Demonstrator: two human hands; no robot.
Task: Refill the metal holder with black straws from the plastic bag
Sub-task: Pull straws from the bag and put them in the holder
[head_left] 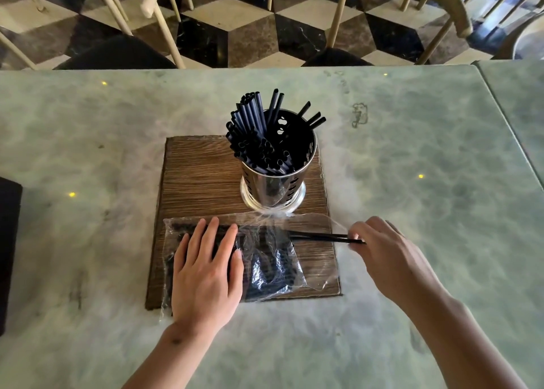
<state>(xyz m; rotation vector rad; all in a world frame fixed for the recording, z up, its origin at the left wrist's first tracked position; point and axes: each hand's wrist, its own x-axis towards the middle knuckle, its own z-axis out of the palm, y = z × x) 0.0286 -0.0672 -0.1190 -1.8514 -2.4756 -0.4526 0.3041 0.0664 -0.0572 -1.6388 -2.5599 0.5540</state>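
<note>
Surface: pale green marble table (412, 159), with a wooden board (200, 179) at its centre; chair legs and a cube-patterned floor lie beyond at 12 o'clock.
Bag: clear plastic bag (265, 265) lies flat across the board's 6 o'clock edge, its open end toward 3 o'clock, dark straws bunched inside.
Left hand: left hand (206, 268) lies flat, fingers straight, pressing on the bag, probably to keep it from sliding.
Right hand: right hand (379, 244) pinches a couple of thin black straws (318, 236) by their ends at the bag's mouth, apparently drawing them out.
Holder: shiny perforated metal holder (273, 188) stands upright on the board at 12 o'clock from the bag, already partly filled; its straws lean mostly toward 9 o'clock, leaving room at 3 o'clock.
</note>
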